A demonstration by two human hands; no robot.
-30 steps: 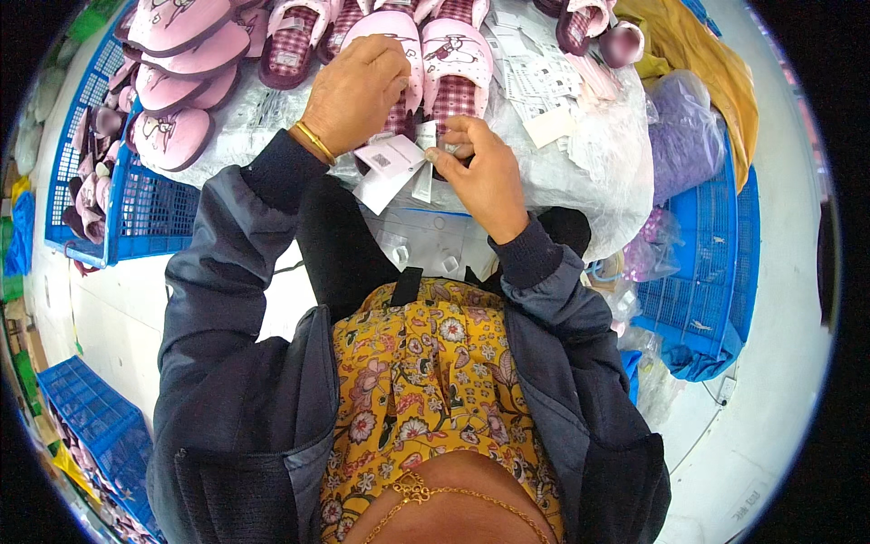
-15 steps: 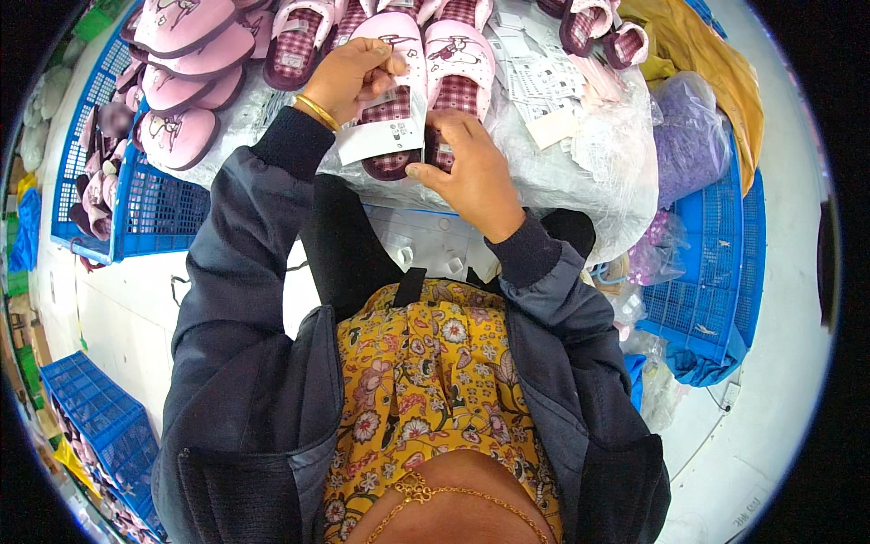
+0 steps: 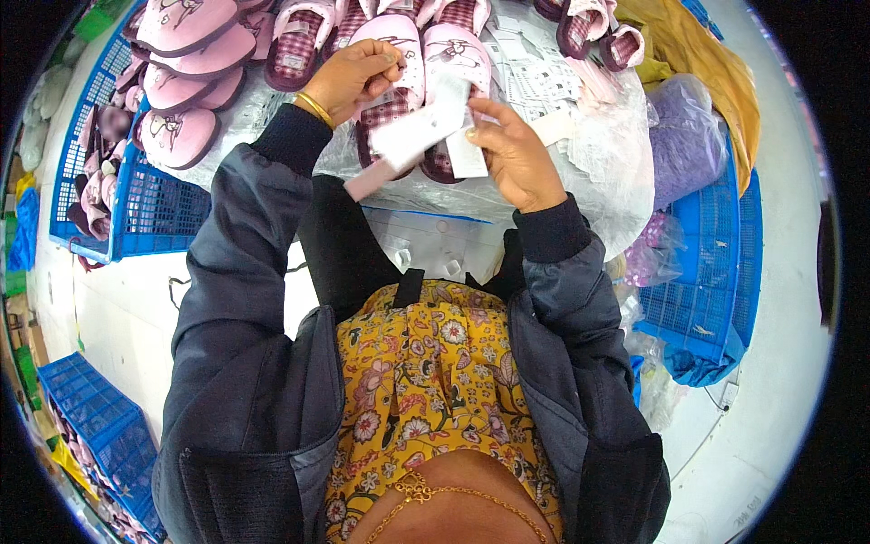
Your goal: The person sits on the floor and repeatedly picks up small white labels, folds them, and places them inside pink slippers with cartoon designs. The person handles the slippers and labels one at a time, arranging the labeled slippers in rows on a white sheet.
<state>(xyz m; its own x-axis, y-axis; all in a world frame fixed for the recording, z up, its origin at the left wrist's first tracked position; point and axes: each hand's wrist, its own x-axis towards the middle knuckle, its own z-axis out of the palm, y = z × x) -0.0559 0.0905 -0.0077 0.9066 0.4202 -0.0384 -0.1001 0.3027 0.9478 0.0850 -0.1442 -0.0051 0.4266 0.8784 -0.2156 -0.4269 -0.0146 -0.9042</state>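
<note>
A pair of pink slippers with dark plaid insoles lies before me on a plastic-covered surface; the left slipper [image 3: 388, 29] and the right slipper [image 3: 456, 50] sit side by side, toes pointing away. Above the right one, my right hand [image 3: 518, 159] pinches a folded white paper tag [image 3: 419, 130] between thumb and fingers. The tag is smeared by motion and spreads leftward across both slipper openings. My left hand [image 3: 356, 77], wearing a gold bangle, is closed over the left slipper, its fingertips pressed together. Whatever those fingertips hold is too small to make out.
Stacked pink slippers [image 3: 195, 56] stand at the left, beside a blue crate [image 3: 161, 218]. Loose printed tags [image 3: 535, 72] lie right of the pair on the clear plastic. Farther right are a purple bagged bundle [image 3: 687, 136] and another blue crate [image 3: 693, 299].
My right hand has moved right and slightly down, off the right slipper, carrying the white tag with it. The tag swings over the slippers. My left hand stays nearly in place, fingers closed.
</note>
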